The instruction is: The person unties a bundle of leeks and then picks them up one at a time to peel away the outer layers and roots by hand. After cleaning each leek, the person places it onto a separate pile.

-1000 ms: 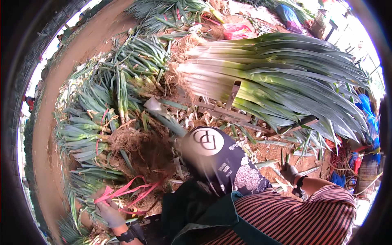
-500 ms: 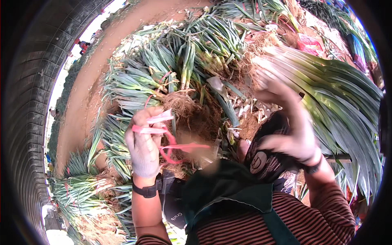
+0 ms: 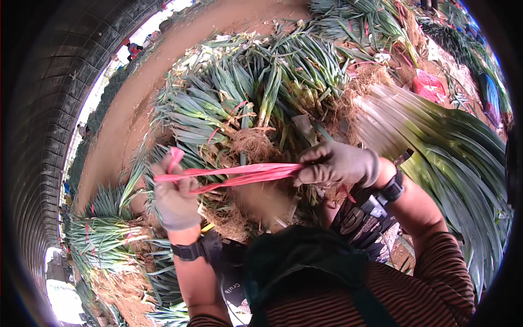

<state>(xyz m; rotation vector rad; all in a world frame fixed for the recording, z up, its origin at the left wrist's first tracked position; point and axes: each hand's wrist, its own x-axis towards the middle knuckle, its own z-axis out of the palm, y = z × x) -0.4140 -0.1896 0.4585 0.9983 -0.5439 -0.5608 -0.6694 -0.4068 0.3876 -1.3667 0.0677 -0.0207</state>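
A doubled strand of pink plastic ribbon (image 3: pixel 245 173) stretches between my two gloved hands, over the leeks. My left hand (image 3: pixel 177 199) grips one end, and a short pink tail sticks up past its fingers. The other end is pinched in my right hand (image 3: pixel 338 166), fingers curled round it. Just beyond the ribbon lies a bundle of leeks (image 3: pixel 204 114) with its matted brown roots (image 3: pixel 253 144) turned toward me. To the right of my right hand spreads a big row of cleaned leeks (image 3: pixel 430 125), white stalks toward the upper left and long green leaves trailing down.
Several more tied leek bundles (image 3: pixel 103 248) lie at the left. A pink plastic bag (image 3: pixel 429 86) sits at the upper right near other leeks. A brown dirt path (image 3: pixel 180 57) curves along the far left, beside a ribbed dark cover (image 3: pixel 41 136).
My right hand has moved left from beside the cleaned leeks and taken hold of the ribbon. The ribbon, looped and hanging from my left hand before, is now pulled straight.
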